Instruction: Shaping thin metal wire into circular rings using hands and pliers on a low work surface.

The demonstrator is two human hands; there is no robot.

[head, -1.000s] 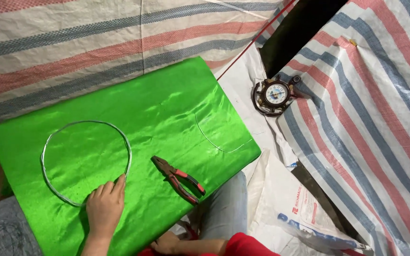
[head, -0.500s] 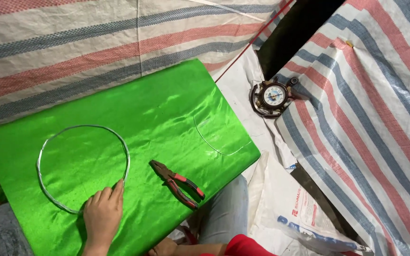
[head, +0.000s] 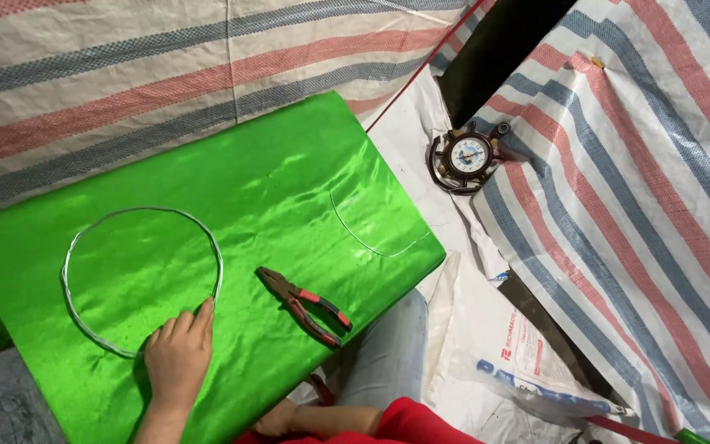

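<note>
Left hand (head: 177,355) flat, fingers spread (palm down), touching wire hoop (head: 141,278)

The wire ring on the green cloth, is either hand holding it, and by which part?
Not gripped. The left hand lies flat on the wire ring, fingertips pressing its lower right arc. The right hand rests low by the lap, holding nothing visible.

Red-handled pliers (head: 306,307) on green cloth (head: 289,189); small clock (head: 467,154) on striped tarp (head: 643,205)
</note>
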